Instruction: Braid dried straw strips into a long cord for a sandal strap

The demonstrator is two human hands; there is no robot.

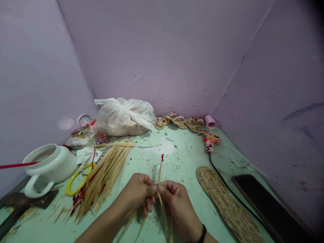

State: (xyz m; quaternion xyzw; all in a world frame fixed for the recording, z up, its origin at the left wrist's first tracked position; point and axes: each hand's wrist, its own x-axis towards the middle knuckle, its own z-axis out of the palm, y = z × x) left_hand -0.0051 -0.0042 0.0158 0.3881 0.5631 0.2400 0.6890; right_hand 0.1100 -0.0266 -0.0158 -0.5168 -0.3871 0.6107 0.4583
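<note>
A straw braid [160,168] pointing away is pinched, seemingly at its near end, by left hand [138,193] and right hand [178,202].

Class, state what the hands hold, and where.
The left hand and right hand pinch the thin braided straw strand with a red tip at its lower end, where loose strips begin.

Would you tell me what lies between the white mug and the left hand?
In the head view, yellow-handled scissors and a bundle of straw strips lie between the white mug and the left hand, which pinches the straw braid.
</note>
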